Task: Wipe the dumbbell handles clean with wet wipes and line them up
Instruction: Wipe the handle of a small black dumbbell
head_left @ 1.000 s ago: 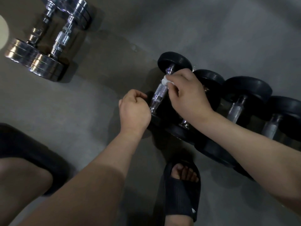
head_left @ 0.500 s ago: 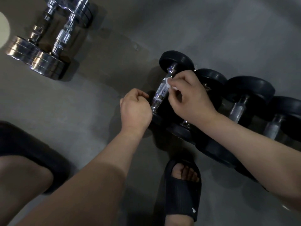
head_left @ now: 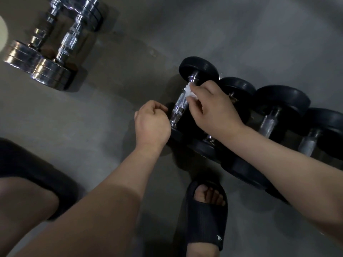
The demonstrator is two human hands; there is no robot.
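On the floor [head_left: 241, 34] at the far left, two shiny dumbbells [head_left: 50, 71] lie side by side, well apart from your hands. Your left hand [head_left: 152, 125] sits by the near end of the first black dumbbell [head_left: 199, 68], its fingers [head_left: 156, 107] curled in; you cannot tell if they grip anything. Your right hand [head_left: 216, 110] pinches a white wet wipe [head_left: 190, 92] and presses it on the far part of that dumbbell's silver handle [head_left: 179, 106]. Three more black dumbbells [head_left: 282, 98] lie in a row to the right, close together. Your foot in a black slipper [head_left: 206, 219] is below them.
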